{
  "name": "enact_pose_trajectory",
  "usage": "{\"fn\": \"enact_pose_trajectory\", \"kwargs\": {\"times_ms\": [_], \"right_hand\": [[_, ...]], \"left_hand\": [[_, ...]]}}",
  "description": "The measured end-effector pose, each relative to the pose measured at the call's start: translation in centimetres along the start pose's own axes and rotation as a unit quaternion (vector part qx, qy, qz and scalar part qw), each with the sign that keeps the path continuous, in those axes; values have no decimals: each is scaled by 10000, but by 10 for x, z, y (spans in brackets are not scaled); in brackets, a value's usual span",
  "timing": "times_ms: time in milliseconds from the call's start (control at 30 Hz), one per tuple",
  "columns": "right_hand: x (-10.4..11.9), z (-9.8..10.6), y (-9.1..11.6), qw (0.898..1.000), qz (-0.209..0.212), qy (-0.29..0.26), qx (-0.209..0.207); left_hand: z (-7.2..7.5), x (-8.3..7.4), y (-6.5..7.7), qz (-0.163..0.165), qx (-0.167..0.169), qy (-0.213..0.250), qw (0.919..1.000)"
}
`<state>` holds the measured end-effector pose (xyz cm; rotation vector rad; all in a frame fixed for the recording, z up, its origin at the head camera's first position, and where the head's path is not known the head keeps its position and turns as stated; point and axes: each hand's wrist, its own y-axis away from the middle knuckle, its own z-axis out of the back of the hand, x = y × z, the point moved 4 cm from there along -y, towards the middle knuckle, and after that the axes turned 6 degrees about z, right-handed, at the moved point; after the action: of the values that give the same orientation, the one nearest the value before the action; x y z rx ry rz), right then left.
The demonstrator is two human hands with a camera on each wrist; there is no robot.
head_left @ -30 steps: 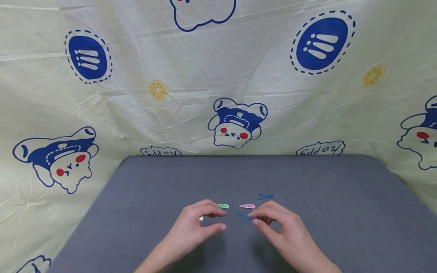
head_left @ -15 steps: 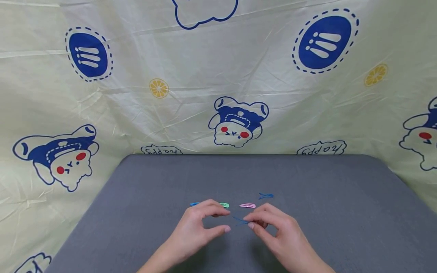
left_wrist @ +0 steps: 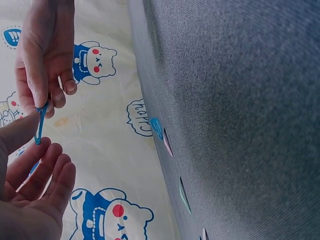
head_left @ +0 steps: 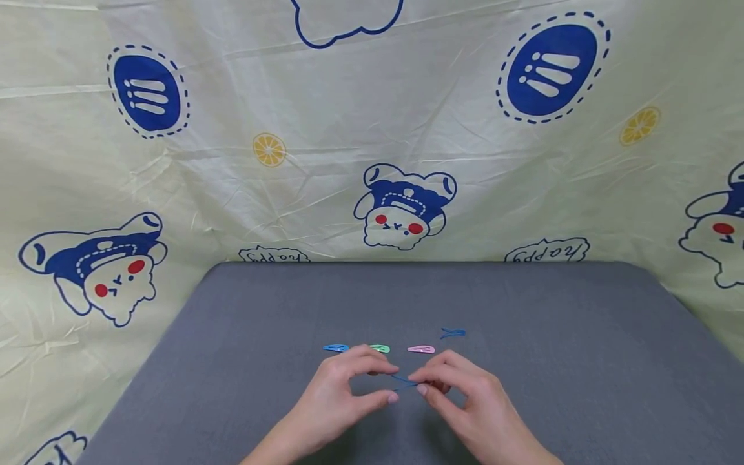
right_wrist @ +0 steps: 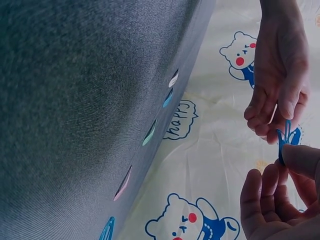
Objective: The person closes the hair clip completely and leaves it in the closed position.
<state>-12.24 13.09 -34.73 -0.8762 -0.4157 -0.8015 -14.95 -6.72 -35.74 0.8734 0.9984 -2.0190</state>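
Note:
A thin blue hair clip (head_left: 405, 382) is held above the table with its two arms spread apart. My right hand (head_left: 467, 391) pinches its joined end between thumb and fingertips. The left hand (head_left: 340, 394) has its thumb and index finger at the free ends, one at each arm. In the left wrist view the blue clip (left_wrist: 41, 122) bridges the two hands, seen edge-on. Beyond the hands lie a blue snap clip (head_left: 335, 348), a green clip (head_left: 380, 349), partly behind the left hand, and a pink clip (head_left: 421, 349).
Another blue clip (head_left: 453, 333), spread apart, lies farther back on the grey table (head_left: 523, 310). A white clip (right_wrist: 173, 78) shows in the right wrist view and is hidden from the head view. A printed cloth (head_left: 325, 200) hangs behind the table.
The right hand has drawn the blue hair clip left and towards me. My left hand has shifted slightly right, and its fingertips now meet the clip's free ends.

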Motion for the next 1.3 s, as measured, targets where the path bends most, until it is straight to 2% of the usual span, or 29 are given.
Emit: {"fn": "enact_pose_trajectory", "kwargs": {"times_ms": [333,567,733,1067,1300], "right_hand": [[2,-4,1,10000,41,8,-71],[4,-7,3,9996,134,-86,-213],[4,-8,3,9992,185,-105,-342],[2,-10,5,9981,266,-268,-485],[-1,-12,6,9958,517,-431,-627]], "left_hand": [[1,-1,0,-232,-210,79,9995],[0,0,1,-37,-389,396,9985],[0,0,1,-50,-456,487,9978],[-1,0,0,50,-307,566,9979],[-2,1,0,-237,-251,583,9977]]}}
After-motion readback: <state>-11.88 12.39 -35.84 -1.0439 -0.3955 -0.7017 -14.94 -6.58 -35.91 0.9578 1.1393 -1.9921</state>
